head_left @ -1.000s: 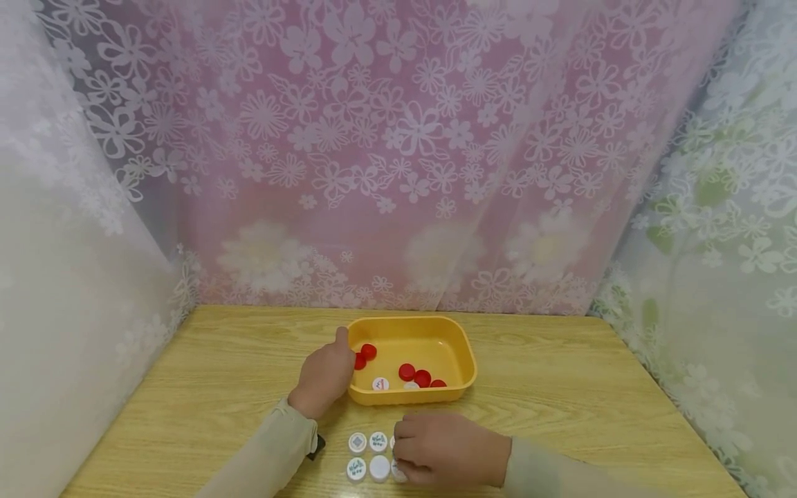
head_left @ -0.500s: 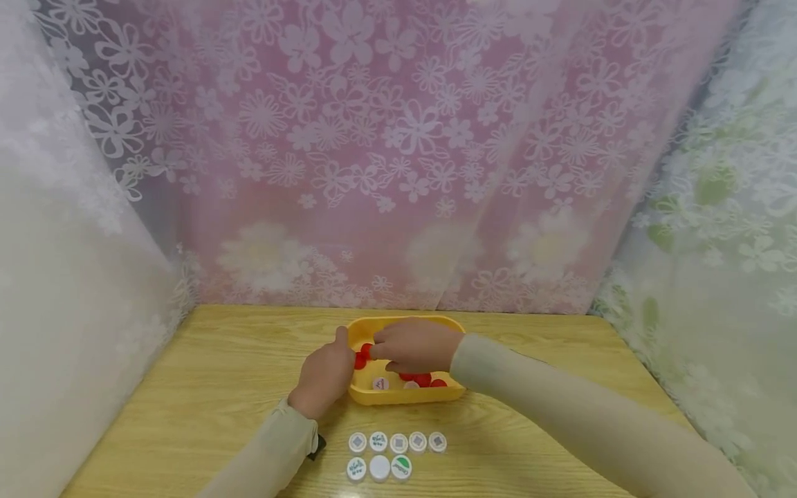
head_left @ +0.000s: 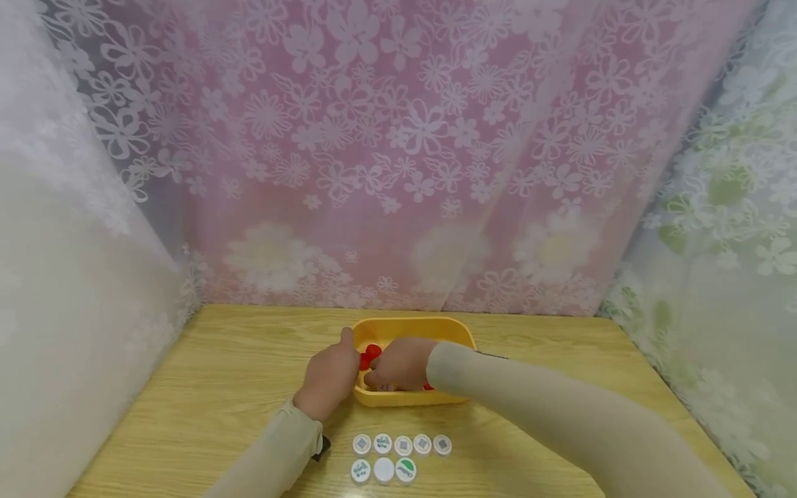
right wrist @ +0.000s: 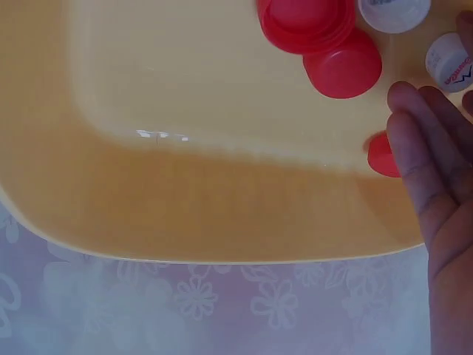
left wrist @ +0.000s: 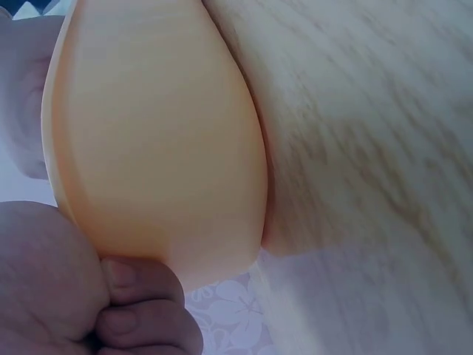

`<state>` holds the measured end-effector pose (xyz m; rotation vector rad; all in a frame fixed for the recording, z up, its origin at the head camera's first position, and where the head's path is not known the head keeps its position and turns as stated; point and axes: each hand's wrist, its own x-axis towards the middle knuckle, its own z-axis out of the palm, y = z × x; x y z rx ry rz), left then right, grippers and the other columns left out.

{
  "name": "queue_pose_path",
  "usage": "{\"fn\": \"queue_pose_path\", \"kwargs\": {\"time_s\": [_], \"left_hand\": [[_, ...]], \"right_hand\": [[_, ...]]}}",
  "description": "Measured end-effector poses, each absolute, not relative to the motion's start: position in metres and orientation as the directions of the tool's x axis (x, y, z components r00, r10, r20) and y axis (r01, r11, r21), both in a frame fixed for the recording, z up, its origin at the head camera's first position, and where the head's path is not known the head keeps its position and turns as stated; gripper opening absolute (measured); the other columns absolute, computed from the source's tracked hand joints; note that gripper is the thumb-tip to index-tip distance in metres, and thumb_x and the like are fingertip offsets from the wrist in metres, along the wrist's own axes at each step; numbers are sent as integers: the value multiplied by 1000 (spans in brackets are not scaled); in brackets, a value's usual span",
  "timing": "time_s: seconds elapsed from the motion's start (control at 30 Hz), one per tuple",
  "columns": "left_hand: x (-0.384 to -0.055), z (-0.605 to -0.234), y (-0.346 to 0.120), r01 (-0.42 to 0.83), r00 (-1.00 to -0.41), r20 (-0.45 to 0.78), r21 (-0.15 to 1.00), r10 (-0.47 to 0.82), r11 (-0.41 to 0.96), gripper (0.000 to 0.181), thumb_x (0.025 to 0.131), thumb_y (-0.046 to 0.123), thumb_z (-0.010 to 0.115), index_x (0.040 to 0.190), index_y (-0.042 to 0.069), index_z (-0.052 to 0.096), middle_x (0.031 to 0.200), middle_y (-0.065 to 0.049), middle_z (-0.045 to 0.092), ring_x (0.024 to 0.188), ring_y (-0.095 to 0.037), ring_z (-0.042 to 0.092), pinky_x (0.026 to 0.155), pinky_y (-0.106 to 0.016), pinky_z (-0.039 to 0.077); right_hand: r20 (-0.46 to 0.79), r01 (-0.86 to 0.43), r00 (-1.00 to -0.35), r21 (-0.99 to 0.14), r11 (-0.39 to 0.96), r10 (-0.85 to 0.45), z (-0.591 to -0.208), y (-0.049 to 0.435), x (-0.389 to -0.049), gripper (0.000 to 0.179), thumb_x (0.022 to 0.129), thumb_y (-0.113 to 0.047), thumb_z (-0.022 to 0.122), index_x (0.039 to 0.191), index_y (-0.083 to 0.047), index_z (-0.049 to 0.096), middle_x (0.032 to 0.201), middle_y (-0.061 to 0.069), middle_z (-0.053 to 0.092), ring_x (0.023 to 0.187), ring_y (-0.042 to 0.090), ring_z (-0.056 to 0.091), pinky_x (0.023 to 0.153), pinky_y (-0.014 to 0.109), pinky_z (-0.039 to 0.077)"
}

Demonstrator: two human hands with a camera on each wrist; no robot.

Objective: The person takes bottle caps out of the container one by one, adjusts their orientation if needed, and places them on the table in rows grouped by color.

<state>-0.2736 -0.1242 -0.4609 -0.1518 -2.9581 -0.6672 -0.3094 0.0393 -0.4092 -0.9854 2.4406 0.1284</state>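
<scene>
My left hand (head_left: 330, 377) grips the left end of a yellow plastic tray (head_left: 398, 399), its fingers (left wrist: 148, 322) curled against the outer wall. My right hand (head_left: 401, 363) is inside the tray, the visible fingers (right wrist: 421, 148) fairly straight. Its fingertips are right at a white bottle cap (right wrist: 447, 63) with a red logo; the rest of that hand is cut off by the frame's edge. Red bottle caps (right wrist: 344, 66) lie in the tray, with another white cap (right wrist: 395, 11) beside them. More red caps (head_left: 373, 351) sit near my left hand.
In front of the tray, white bottle caps stand in two rows on the wooden table (head_left: 249, 360). The back row holds several, such as a cap (head_left: 443, 445) at its right end; the front row has three, including a green-marked cap (head_left: 406, 470). A floral curtain (head_left: 398, 173) hangs behind.
My right hand has left the rows of caps on the table and moved into the tray, then lower and nearer toward the front wall. The left hand keeps its grip on the tray.
</scene>
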Motion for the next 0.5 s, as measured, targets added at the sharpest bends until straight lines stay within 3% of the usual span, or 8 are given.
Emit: {"fn": "queue_pose_path", "kwargs": {"time_s": [0.03, 0.13, 0.2, 0.5], "left_hand": [[-274, -461, -124, 120, -990, 123, 423, 74, 898, 30, 104, 16, 56, 124, -2, 43, 61, -4, 48, 49, -21, 44, 48, -32, 35], [-273, -459, -124, 126, -989, 129, 427, 78, 895, 28, 104, 15, 55, 122, -2, 44, 61, -4, 47, 49, -21, 43, 48, -31, 34], [-272, -459, -124, 128, -988, 132, 429, 78, 894, 28, 104, 15, 56, 122, -2, 44, 61, -5, 48, 50, -21, 44, 48, -31, 34], [-274, -462, -123, 106, -992, 110, 439, 64, 892, 37, 105, 18, 55, 131, -3, 43, 63, -5, 50, 51, -22, 47, 49, -31, 39]], "right_hand": [[-478, -708, -587, -87, 700, -653, -410, 39, -311, 29, 104, -49, 50, 94, -27, 66, 78, -8, 61, 74, 14, 58, 80, 31, 47], [-452, -906, -412, 111, 408, -791, -419, 39, -321, 7, 104, -34, 62, 107, -30, 67, 84, -13, 61, 75, 10, 58, 81, 24, 50], [-439, -937, -348, 157, 311, -828, -425, 40, -330, 10, 99, -27, 71, 109, -28, 69, 84, -13, 62, 74, 10, 58, 81, 22, 52], [-388, -890, -416, -15, 456, -823, -437, 53, -354, 5, 97, -23, 72, 93, -20, 72, 84, -8, 62, 79, 12, 58, 84, 23, 51]]}}
